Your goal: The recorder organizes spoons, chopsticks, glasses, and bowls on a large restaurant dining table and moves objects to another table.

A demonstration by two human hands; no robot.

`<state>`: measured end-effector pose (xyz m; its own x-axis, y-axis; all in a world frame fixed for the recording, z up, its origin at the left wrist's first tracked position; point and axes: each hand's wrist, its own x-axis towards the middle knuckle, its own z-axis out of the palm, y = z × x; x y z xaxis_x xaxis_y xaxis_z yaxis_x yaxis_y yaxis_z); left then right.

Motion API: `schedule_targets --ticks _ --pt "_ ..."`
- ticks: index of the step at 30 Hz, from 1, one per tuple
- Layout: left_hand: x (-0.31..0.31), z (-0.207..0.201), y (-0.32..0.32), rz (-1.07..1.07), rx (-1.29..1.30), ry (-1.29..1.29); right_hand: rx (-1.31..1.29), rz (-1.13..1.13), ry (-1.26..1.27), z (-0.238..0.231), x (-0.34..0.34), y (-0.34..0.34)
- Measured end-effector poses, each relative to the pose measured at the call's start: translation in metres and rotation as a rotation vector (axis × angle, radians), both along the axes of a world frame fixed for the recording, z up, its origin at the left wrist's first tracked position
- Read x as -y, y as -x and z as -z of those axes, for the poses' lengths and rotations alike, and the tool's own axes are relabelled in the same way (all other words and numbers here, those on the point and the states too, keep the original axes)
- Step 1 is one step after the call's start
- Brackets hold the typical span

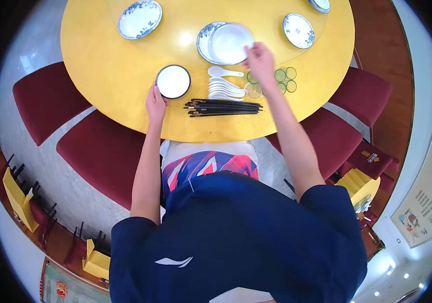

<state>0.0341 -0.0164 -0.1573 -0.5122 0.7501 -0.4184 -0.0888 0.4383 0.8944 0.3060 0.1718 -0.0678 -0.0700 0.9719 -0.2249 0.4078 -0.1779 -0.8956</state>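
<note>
My left hand [156, 103] grips the side of a white bowl with a dark blue rim [173, 82], near the table's front edge. Farther off, my right hand [260, 59] pinches the rim of another white bowl [230, 44], both slightly smeared by motion. That bowl overlaps a blue-flowered plate [204, 41]; whether they touch I cannot tell. Between my arms lie several white spoons [225, 87], with a bundle of black chopsticks [223, 108] in front of them. Small green-rimmed glasses [285, 81] stand to the right, some partly hidden by my right forearm.
All this is on a round yellow table [110, 96] with a glass turntable. Blue-flowered dishes stand at the far left [140, 19] and far right [299, 31]. Dark red chairs surround the near side, left [49, 101] and right [332, 139].
</note>
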Motion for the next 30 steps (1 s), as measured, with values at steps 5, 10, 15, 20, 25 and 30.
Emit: schedule_targets --ticks 5,10,15,20,25,30 --pt "-0.002 0.002 0.006 0.053 -0.013 -0.004 -0.013 -0.189 0.174 0.023 0.069 0.082" --pt "0.002 -0.006 0.009 0.053 0.033 -0.011 0.083 -0.244 0.255 0.031 0.089 0.108" --pt "0.011 -0.016 0.010 0.131 -0.048 -0.059 0.044 -0.252 0.309 0.030 0.089 0.117" --pt "0.013 -0.018 0.010 0.119 -0.016 -0.046 -0.047 -0.190 0.373 0.031 0.093 0.119" --pt "0.017 -0.014 0.012 0.113 -0.063 -0.011 0.182 -0.215 0.340 0.013 0.073 0.098" --pt "0.015 -0.015 0.008 0.062 -0.037 -0.031 0.321 0.143 0.023 0.026 -0.028 -0.023"
